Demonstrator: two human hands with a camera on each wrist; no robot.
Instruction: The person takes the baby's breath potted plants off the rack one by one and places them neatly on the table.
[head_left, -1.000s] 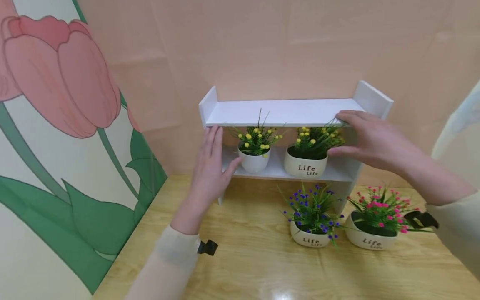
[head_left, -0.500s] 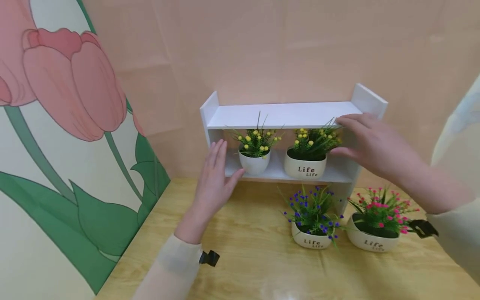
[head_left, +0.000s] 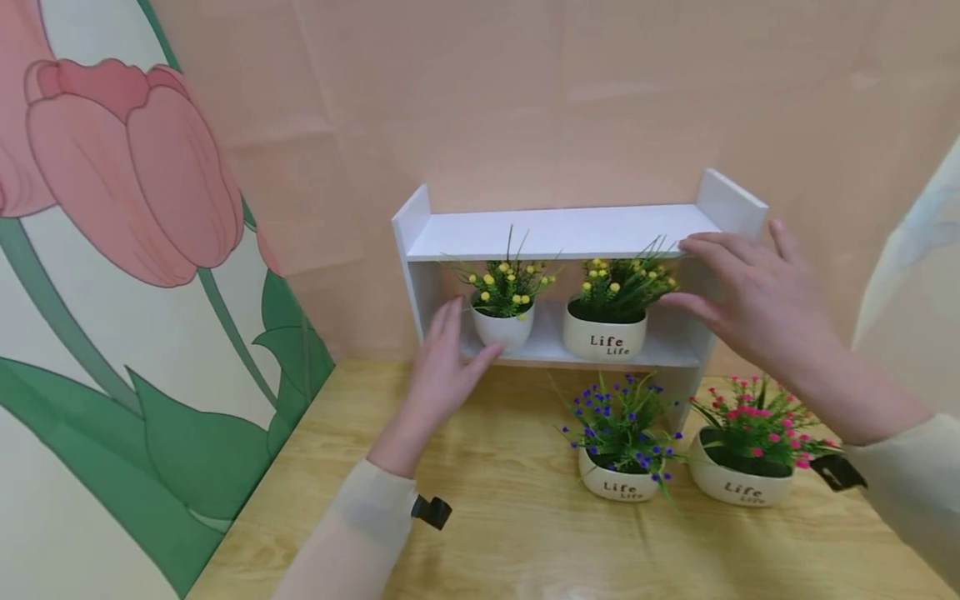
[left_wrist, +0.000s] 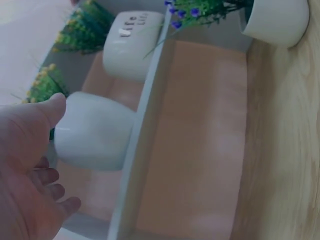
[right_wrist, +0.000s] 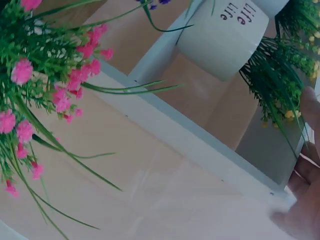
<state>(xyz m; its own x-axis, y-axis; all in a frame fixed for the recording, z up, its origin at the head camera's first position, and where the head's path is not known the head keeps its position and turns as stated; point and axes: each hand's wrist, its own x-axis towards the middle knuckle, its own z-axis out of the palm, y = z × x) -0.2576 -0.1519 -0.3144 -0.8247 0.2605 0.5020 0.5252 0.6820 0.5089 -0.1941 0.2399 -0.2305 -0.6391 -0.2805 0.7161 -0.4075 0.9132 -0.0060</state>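
In the head view, my left hand (head_left: 442, 367) is beside a small white pot (head_left: 504, 329) with yellow flowers, on the middle board of a white shelf (head_left: 555, 232). Its fingers extend left of the pot and its thumb lies in front; the left wrist view shows the thumb close to the pot (left_wrist: 95, 132), with the other fingers apart from it. My right hand (head_left: 772, 304) has its fingertips at the top board's right front edge. Its thumb is lower, near the yellow flowers of an oval "Life" pot (head_left: 603, 333); whether it touches them I cannot tell.
On the wooden table (head_left: 510, 533), a blue-flowered pot (head_left: 621, 483) and a pink-flowered pot (head_left: 742, 483) stand before the shelf's right end. A pink wall covering (head_left: 480, 108) hangs behind. A tulip-painted panel (head_left: 135, 183) rises at the left.
My left hand has left the top board's front left edge and come down to the small white pot. The right hand stays at the top board, a finger now lifted. The pots have not moved.
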